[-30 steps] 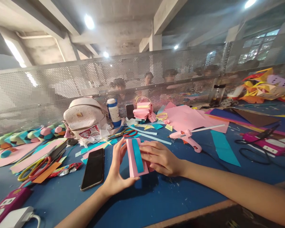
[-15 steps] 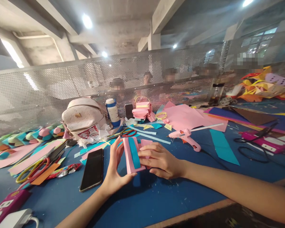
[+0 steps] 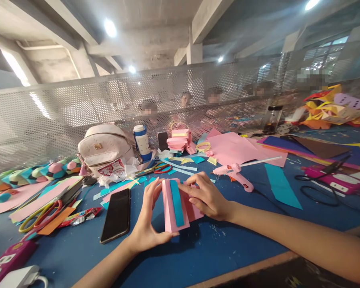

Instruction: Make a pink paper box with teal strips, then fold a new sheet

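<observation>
A folded pink paper box [image 3: 171,208] with a blue strip down its front stands on the blue table [image 3: 216,252] before me. My left hand [image 3: 147,224] cups its left side, thumb under the front edge and fingers up against the back. My right hand [image 3: 205,196] lies on its right side, fingers pressed flat against the pink flap. Both hands hold the box between them.
A black phone [image 3: 115,214] lies left of the box. Yellow and red scissors [image 3: 37,214], a pink glue gun [image 3: 235,174], pink paper sheets [image 3: 237,148], a pale bag [image 3: 103,146], a bottle [image 3: 142,142] and power strips [image 3: 333,180] crowd the table. People sit behind the mesh screen [image 3: 78,104].
The box has tipped nearer to me and its right flap now shows. My right fingers moved from gripping the side to pressing on top of that flap.
</observation>
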Tool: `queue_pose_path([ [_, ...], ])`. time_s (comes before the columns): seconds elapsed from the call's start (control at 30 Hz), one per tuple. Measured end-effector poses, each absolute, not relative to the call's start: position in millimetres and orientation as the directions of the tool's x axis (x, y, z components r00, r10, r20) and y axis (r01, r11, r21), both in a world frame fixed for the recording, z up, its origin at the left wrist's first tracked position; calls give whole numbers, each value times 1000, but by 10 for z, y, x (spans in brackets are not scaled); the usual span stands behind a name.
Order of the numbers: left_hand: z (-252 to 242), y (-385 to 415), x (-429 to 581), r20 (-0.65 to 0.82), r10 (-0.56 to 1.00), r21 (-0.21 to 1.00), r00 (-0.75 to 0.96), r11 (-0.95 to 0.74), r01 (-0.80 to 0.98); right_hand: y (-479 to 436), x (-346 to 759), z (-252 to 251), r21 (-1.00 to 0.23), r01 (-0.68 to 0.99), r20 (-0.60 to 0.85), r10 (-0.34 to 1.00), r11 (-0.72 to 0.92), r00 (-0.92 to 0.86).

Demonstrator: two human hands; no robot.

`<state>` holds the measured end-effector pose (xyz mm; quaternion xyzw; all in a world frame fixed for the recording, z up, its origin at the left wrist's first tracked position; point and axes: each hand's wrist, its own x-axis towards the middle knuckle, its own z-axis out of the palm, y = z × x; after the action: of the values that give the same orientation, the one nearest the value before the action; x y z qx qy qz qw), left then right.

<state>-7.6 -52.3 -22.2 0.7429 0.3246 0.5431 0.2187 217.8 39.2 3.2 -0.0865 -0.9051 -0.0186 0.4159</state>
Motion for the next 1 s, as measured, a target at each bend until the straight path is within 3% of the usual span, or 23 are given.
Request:
queue_pose_path([
  [0.17,-225,-533,-77,670,712,660,212,-701,269,386,2176,40,-5,145,755,98,989,-648],
  [0.33,-214,-526,-71,649,749,723,137,-663,195,344,2167,64,26,46,716,13,999,-698],
  [0.67,-213,-482,-73,619,783,774,62,-622,123,360,2185,84,-71,-121,657,-45,990,-753],
  [0.87,-218,-495,-66,614,785,776,80,-619,121,368,2171,93,-118,-55,644,35,991,-765],
  [1.0,-224,-510,-71,604,792,784,91,-610,112,378,2158,67,-72,13,634,56,997,-772],
])
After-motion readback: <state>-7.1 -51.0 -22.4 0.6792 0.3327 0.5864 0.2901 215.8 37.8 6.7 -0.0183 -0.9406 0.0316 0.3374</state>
